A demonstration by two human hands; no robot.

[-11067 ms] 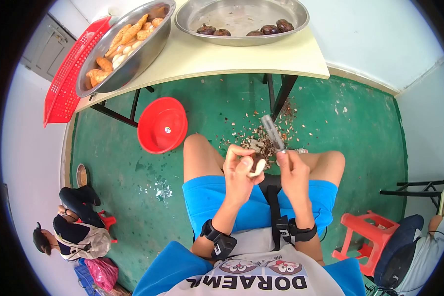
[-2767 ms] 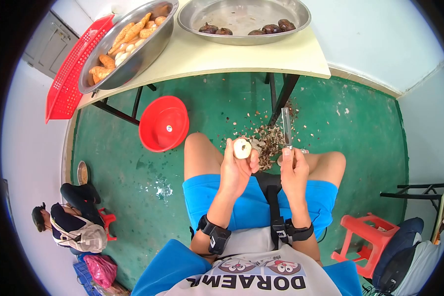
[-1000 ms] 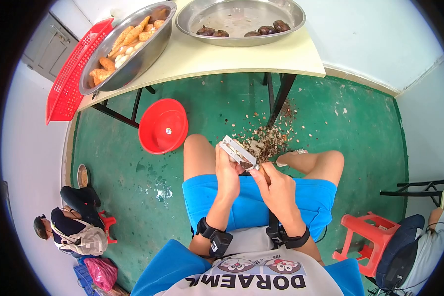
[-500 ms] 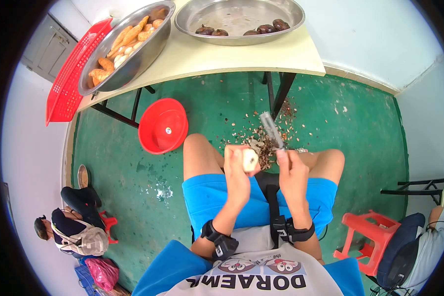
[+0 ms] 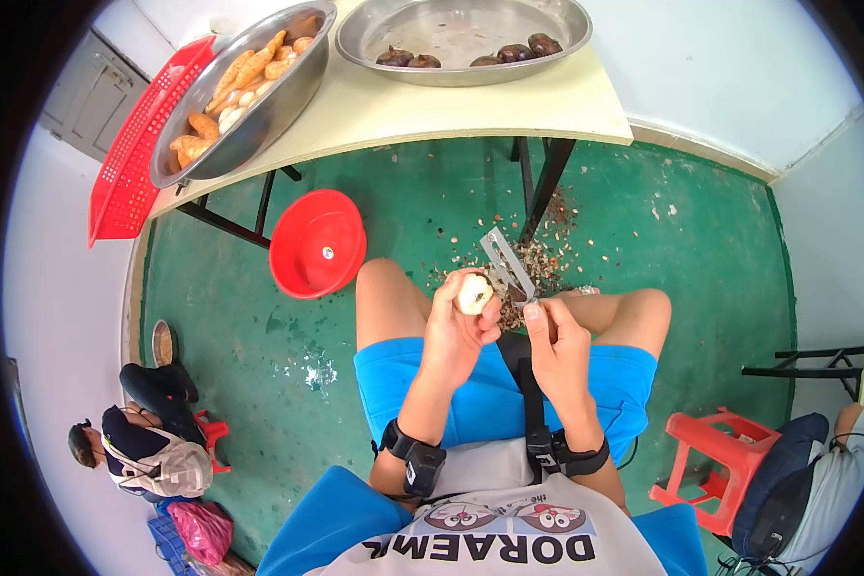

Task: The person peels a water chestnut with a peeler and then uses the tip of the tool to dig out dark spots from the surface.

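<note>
My left hand (image 5: 456, 326) grips a small, round, pale vegetable (image 5: 473, 293) with most of its dark skin off, held up over my knees. My right hand (image 5: 553, 343) holds a metal peeler (image 5: 507, 262) by its handle, the blade end pointing up and left, close beside the vegetable. Below them a heap of brown peelings (image 5: 533, 274) lies on the green floor between my feet. On the table ahead, a steel tray (image 5: 374, 21) holds several dark unpeeled pieces (image 5: 514, 51), and a steel basin (image 5: 259, 117) holds orange and pale peeled pieces.
A red basket (image 5: 130, 154) leans at the table's left end. A red bowl (image 5: 318, 243) lies on the floor by my left knee. One person crouches at lower left (image 5: 139, 451). Another person sits at lower right (image 5: 816, 480) beside a red stool (image 5: 703, 461).
Over the last half second my left hand has lifted the vegetable a little, and my right hand has swung the peeler leftward, closer to it.
</note>
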